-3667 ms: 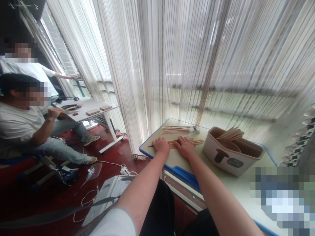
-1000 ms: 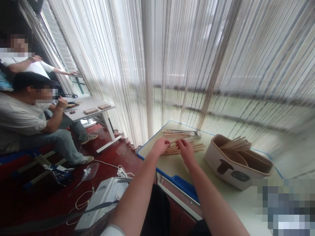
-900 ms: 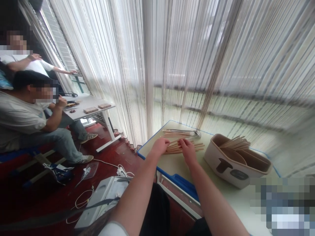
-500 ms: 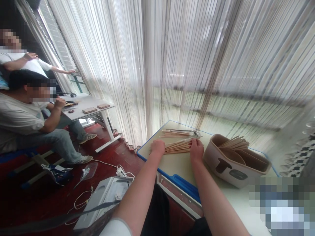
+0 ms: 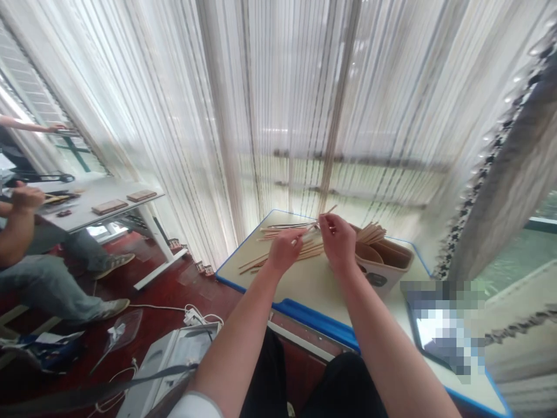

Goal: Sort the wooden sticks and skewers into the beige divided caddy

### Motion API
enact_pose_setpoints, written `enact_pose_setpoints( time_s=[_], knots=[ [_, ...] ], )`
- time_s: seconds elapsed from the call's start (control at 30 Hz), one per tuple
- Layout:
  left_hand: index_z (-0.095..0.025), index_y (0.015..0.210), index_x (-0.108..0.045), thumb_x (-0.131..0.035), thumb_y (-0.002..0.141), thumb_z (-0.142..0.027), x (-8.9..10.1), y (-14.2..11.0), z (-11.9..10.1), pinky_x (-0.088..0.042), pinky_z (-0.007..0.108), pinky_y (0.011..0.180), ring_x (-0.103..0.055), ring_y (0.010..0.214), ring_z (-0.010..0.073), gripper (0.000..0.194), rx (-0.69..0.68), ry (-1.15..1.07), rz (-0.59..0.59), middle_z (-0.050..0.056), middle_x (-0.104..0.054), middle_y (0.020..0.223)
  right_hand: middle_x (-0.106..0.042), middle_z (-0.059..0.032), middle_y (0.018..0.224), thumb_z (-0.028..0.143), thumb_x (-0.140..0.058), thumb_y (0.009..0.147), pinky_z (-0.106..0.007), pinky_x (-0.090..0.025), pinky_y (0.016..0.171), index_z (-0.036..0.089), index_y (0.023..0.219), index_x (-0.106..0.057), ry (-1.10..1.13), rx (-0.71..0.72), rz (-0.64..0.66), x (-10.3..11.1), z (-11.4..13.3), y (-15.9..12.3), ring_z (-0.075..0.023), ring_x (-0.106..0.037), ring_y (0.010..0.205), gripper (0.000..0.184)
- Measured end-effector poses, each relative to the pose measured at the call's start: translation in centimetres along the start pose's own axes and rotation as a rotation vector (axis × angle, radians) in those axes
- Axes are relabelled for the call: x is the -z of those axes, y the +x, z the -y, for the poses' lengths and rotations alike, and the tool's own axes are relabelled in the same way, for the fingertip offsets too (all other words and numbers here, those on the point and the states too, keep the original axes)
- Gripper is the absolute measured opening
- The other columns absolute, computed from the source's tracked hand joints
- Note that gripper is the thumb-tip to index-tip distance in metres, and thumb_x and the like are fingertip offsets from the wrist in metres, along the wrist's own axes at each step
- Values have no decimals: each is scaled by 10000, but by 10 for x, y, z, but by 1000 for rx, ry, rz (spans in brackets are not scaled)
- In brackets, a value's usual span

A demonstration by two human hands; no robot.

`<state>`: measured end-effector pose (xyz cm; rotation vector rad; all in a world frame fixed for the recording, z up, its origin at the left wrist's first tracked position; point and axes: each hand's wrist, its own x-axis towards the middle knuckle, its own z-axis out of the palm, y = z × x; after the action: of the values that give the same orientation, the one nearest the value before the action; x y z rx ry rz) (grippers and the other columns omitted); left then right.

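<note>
Above the desk, my left hand (image 5: pixel 285 252) is closed in a pinch at the near end of a thin wooden chopstick (image 5: pixel 310 228). My right hand (image 5: pixel 339 239) pinches it farther along, and its tip sticks out past my fingers. Whether it is one stick or two together, I cannot tell. Under my hands, loose wooden chopsticks (image 5: pixel 260 262) lie fanned out on the cream desk top (image 5: pixel 300 284). A second group with shiny metal utensils (image 5: pixel 285 225) lies behind them. Right of my right hand stands a divided utensil box (image 5: pixel 398 270) with a bundle of chopsticks (image 5: pixel 371 232) in it.
A blurred-out tablet-like device (image 5: pixel 444 337) lies on the desk's right side. Sheer curtains (image 5: pixel 278 104) hang behind. On the left, a seated person (image 5: pixel 26 278) works at a white table (image 5: pixel 126 200). A white case (image 5: pixel 169 360) and cables lie on the red floor.
Both hands have lifted from the chopstick group on the desk and come closer together, now holding a chopstick up. The chopsticks below are more spread out. My view has turned right.
</note>
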<state>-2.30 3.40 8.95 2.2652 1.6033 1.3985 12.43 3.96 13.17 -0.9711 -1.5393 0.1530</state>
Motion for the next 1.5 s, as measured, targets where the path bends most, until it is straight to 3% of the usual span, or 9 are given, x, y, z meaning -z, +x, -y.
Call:
enact_pose_setpoints(
  time_s=[0.1, 0.23, 0.33, 0.43, 0.87, 1.03, 1.27, 1.4, 1.5],
  knots=[
    [-197, 1058, -646, -430, 901, -227, -22, 17, -34, -436, 270, 931, -587, 976, 151, 269, -112, -84, -49, 43, -673, 1023, -671, -30, 824, 407, -471, 869, -276, -477, 659, 206, 892, -637, -112, 95, -4, 42, 12, 19, -141, -604, 684, 262],
    [-200, 1028, -659, -437, 908, -241, -54, 39, -71, -456, 275, 882, -602, 937, 157, 256, -189, -155, 23, 47, -681, 1001, -666, -11, 887, 376, -490, 864, -266, -477, 630, 229, 1017, -604, -183, 97, -24, 90, 11, 37, -118, -602, 659, 241],
    [-200, 985, -680, -460, 891, -229, -71, 53, -87, -467, 259, 817, -614, 875, 154, 241, -207, -152, 95, 39, -693, 951, -673, -12, 868, 344, -460, 886, -278, -492, 674, 234, 1178, -542, -186, 100, -46, 115, 3, 46, -123, -620, 703, 323],
    [-202, 935, -698, -470, 873, -214, -80, 61, -94, -459, 247, 769, -619, 817, 152, 236, -189, -101, 157, 28, -703, 892, -692, -13, 864, 311, -453, 891, -289, -496, 705, 241, 1157, -573, -229, 108, -14, 128, -7, 51, -136, -636, 745, 301],
    [-239, 940, -706, -410, 854, -178, -88, 62, -89, -443, 232, 697, -613, 727, 136, 314, -167, 13, 253, -7, -712, 863, -675, -76, 835, 278, -497, 863, -328, -457, 748, 222, 1090, -670, -553, -68, 274, 118, -34, 49, -207, -596, 831, 291],
    [-239, 895, -721, -433, 835, -190, -89, 61, -87, -459, 255, 729, -619, 732, 152, 299, -150, 71, 284, 4, -711, 815, -703, -81, 879, 263, -483, 862, -361, -449, 788, 192, 1010, -708, -610, 38, 368, 120, -48, 44, -260, -544, 952, 279],
    [-221, 806, -720, -432, 811, -151, -86, 58, -91, -483, 283, 739, -627, 720, 165, 297, -220, 103, 325, 14, -695, 742, -678, -50, 1038, 208, -514, 829, -398, -452, 860, 199, 945, -720, -589, 102, 324, 118, -57, 39, -261, -517, 980, 236],
    [-211, 959, -683, -441, 784, -100, -76, 48, -80, -488, 292, 845, -634, 866, 158, 318, -180, -27, 86, 18, -703, 931, -667, -51, 1072, 226, -533, 826, -431, -457, 863, 215, 935, -721, -641, 131, 316, 119, -61, 39, -284, -508, 999, 217],
    [-178, 1008, -661, -436, 783, -92, -61, 34, -49, -462, 304, 921, -612, 964, 166, 329, -77, -8, -139, 41, -689, 1012, -658, -63, 1085, 252, -552, 818, -460, -463, 839, 222, 941, -718, -696, 114, 310, 120, -57, 39, -303, -501, 1003, 210]
  ],
)
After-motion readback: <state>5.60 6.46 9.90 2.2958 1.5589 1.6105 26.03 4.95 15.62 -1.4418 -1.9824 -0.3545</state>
